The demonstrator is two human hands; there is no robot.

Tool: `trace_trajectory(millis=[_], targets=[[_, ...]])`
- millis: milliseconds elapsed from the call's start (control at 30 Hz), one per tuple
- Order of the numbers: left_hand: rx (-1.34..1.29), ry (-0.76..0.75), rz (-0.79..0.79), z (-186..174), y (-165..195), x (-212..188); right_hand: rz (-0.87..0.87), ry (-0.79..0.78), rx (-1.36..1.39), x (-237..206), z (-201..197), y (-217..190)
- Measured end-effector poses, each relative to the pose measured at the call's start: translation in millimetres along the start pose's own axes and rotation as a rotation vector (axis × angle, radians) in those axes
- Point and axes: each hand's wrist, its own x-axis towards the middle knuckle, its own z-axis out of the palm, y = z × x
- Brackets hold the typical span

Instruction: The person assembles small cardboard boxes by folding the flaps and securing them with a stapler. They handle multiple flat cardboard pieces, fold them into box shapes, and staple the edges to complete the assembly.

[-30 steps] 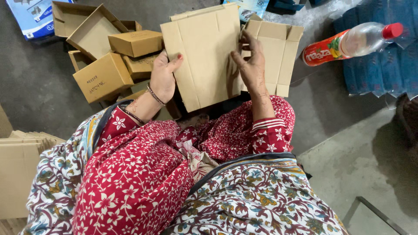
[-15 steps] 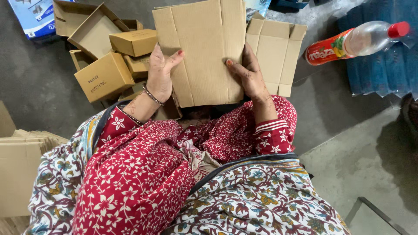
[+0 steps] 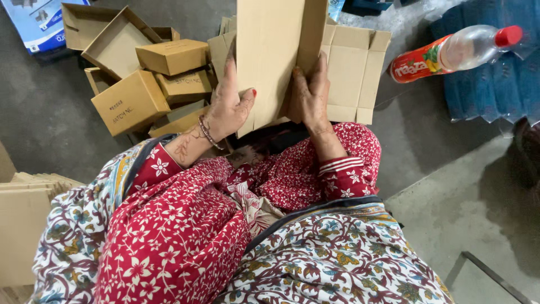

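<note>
On grey concrete floor (image 3: pixel 39 112): folded cardboard boxes (image 3: pixel 140 84), plastic bottle (image 3: pixel 455 52).

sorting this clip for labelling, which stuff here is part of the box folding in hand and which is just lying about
In hand:
- left hand and right hand grip the cardboard blank
- folded small boxes
- flat cardboard stack
- flat blank behind

Lying about:
- drink bottle
- blue corrugated sheet
- blue printed carton

A tall brown cardboard blank (image 3: pixel 278 53) stands at top centre, with a flat unfolded carton (image 3: pixel 354 73) just right of it. Folded brown boxes (image 3: pixel 132 101) pile at upper left below a blue-and-white package (image 3: pixel 42 19) in the corner. A clear bottle with a red-orange label (image 3: pixel 419 62) and red cap lies at upper right.
</note>
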Motion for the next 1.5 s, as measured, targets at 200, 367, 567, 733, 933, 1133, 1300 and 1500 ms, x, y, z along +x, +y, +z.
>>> trace_trajectory(millis=[200, 367, 567, 733, 933, 1133, 1300, 1500], targets=[[0.361, 0.171, 0.067, 2.0, -23.7, 10.3, -0.247, -0.094, -0.309, -41.4, 16.9, -2.4], [0.127, 0.144, 0.025, -17.4, -7.9, 11.4, -0.095, -0.134, -0.008, -22.7, -3.0, 11.6], [-0.139, 0.043, -0.085, -39.8, -18.2, -2.1, 0.155, -0.230, 0.483, -17.7, -34.8, -2.4], [-0.560, 0.046, -0.259, -27.6, -44.8, -18.3, 0.245, -0.186, 0.528, -19.6, -27.9, -31.8], [0.119, -0.085, 0.129, -28.3, -54.8, -23.3, 0.287, -0.185, 0.570, -24.1, -21.0, -61.0], [-0.423, -0.097, -0.107, -26.4, -28.8, -11.7, 0.206, -0.183, 0.647, -20.9, -14.3, -68.0], [-0.862, -0.111, -0.241, -31.1, 2.9, 4.1, 0.179, -0.128, 0.743, -19.8, -10.1, -65.3], [-0.767, -0.075, -0.193, -34.7, 25.4, 8.3, 0.148, -0.155, 0.808, -19.7, -9.0, -50.4]])
